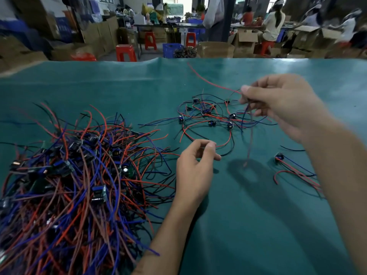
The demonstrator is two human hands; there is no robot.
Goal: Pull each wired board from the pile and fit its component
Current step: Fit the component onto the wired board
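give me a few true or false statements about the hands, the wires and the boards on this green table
1. The big tangled pile of wired boards lies on the person's left. True.
2. The right hand is empty and flat on the table. False: it is raised and pinches wires that hang from its fingers.
3. A smaller cluster of boards lies spread out beyond the left hand. True.
4. The left hand is buried in the big pile. False: it is beside the pile, thumb and fingertips pinched together.
5. A single wired board lies alone near the right forearm. True.
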